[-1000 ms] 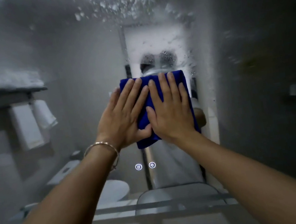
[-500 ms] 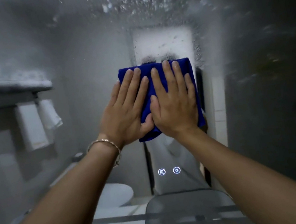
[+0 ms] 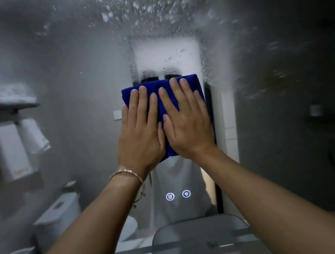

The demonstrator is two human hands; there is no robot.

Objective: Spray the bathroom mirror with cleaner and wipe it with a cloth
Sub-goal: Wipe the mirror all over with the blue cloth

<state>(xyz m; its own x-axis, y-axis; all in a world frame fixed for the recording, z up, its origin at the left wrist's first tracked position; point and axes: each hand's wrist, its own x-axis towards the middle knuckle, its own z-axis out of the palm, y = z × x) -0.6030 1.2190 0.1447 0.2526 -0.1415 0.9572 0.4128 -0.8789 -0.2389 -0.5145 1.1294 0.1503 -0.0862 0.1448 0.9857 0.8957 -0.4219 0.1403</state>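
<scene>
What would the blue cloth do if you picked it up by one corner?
Probably flop and unfold: the blue cloth looks soft and folded, with rounded edges under the left hand and right hand. It likely slides easily, since the mirror is wet with droplets. It may feel heavier, damp from wiping.

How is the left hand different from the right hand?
The left hand has a bracelet at its wrist; the right hand has none. The left hand covers the blue cloth's left part, the right hand its right part. Both lie flat, pressing it against the mirror.
</scene>
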